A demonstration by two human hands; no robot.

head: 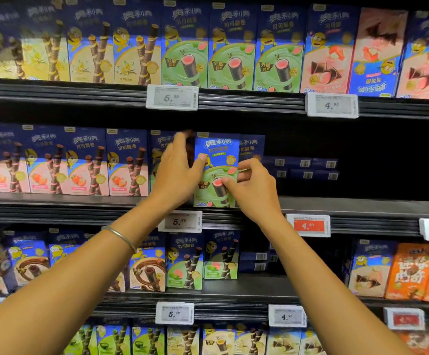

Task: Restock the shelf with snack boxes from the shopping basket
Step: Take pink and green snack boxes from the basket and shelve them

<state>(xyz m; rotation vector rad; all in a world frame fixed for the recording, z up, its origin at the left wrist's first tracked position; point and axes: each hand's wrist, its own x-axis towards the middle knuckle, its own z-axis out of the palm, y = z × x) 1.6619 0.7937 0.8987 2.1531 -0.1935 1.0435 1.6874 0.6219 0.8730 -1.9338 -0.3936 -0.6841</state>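
Note:
A blue-and-green snack box stands upright at the front edge of the middle shelf. My left hand grips its left side, thumb on the front face and fingers reaching over the top-left corner. My right hand holds its right edge, thumb pressed on the front face and fingers curled round the side. Another matching box stands just behind it on the right. The shopping basket is out of view.
Pink strawberry boxes fill the middle shelf to the left. To the right the shelf is dark with flat-stacked boxes at the back. Full rows stand on the upper shelf and lower shelf. Price tags line the shelf edges.

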